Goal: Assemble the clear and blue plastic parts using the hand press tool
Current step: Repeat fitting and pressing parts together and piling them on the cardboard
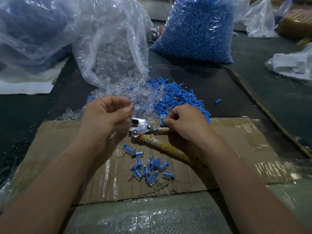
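Note:
My left hand (pixel 104 112) pinches a small clear plastic part (pixel 129 108) between thumb and fingertips, just above the metal head of the hand press tool (pixel 143 127). The tool lies on a cardboard sheet (pixel 236 137), its tape-wrapped handle (pixel 168 149) pointing toward me. My right hand (pixel 187 122) pinches a blue plastic part (pixel 164 123) at the edge of the loose blue pile (pixel 177 97). A pile of loose clear parts (pixel 118 97) lies beyond my left hand. Several assembled clear-and-blue pieces (pixel 148 168) lie on the cardboard in front of the tool.
An open clear bag of clear parts (pixel 111 48) spills onto the table behind the piles. A full bag of blue parts (pixel 197 31) stands at the back right. More plastic bags (pixel 30 34) lie at the far left, and crumpled plastic (pixel 290 65) at the right.

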`<action>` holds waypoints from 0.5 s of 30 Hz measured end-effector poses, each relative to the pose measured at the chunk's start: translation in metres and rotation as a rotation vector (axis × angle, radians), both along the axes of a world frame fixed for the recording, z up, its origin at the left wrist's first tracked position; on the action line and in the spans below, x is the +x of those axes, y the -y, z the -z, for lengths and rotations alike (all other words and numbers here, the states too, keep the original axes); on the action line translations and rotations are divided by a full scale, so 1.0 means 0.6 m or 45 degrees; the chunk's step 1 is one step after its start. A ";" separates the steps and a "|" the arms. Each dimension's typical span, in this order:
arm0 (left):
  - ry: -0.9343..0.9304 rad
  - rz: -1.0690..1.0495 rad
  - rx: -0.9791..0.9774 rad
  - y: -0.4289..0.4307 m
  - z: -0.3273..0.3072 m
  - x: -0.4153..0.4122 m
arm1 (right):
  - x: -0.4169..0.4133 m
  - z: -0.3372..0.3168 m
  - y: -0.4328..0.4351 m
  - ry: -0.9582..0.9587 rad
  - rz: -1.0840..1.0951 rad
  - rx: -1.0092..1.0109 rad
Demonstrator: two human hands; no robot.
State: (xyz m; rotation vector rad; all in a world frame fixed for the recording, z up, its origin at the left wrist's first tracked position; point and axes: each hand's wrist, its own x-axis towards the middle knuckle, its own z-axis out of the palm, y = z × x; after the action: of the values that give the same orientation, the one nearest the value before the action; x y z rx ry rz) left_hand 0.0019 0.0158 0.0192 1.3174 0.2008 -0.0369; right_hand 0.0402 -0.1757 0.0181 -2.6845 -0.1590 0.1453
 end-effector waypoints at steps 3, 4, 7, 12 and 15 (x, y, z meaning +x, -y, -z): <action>0.014 0.029 -0.055 0.004 -0.006 -0.004 | 0.001 0.002 0.000 0.047 -0.015 0.016; 0.036 0.021 -0.050 0.005 -0.008 -0.005 | 0.001 0.002 0.000 0.061 -0.029 0.026; 0.110 -0.029 0.052 0.004 -0.012 -0.005 | 0.002 0.002 -0.002 0.063 -0.059 0.050; 0.072 0.000 0.048 0.012 -0.018 -0.012 | 0.003 0.002 -0.005 0.093 -0.031 0.012; 0.028 -0.013 0.030 0.013 -0.020 -0.012 | 0.000 0.005 -0.007 0.149 -0.012 0.041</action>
State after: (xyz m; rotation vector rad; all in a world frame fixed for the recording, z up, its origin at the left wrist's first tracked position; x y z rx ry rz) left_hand -0.0056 0.0083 0.0315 1.3395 0.1897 -0.0113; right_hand 0.0403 -0.1718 0.0151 -2.6610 -0.2081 -0.0116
